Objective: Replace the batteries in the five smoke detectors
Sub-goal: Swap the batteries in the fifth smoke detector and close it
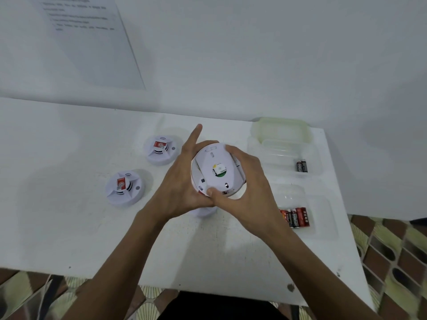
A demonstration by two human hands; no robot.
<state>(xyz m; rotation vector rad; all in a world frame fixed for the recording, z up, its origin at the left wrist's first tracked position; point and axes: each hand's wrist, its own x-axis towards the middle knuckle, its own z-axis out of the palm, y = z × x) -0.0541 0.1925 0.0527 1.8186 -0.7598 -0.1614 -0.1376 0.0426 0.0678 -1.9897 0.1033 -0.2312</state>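
Just above the middle of the white table (69,227), the held smoke detector (217,169) sat between both hands with its flat underside turned up toward the camera. A small yellow and green label showed at its centre, and the rim looked slightly parted from the body on the left side.

The left hand (182,181) gripped the detector's left edge from beneath, its index finger sticking straight out past the far rim. The right hand (247,181) clasped the right side, with its fingers curled over the far edge and its thumb pressed on the near rim. The two hands touched below the detector.

Directly under the hands, a hidden detector (204,211) showed only as a white curved edge on the table. To the left stood the near detector (124,188) and, beyond it, the far detector (160,148), both dome-up with a red sticker on top and well apart from the hands.

On the right lay two clear plastic trays. The near tray (323,215) held a cluster of red and black batteries (297,217), and the far tray (277,158) held a battery pair (301,166). Behind them, a pale box (282,130) rested against the wall. A printed sheet (92,42) hung on the wall at the upper left, its text too blurred to read.
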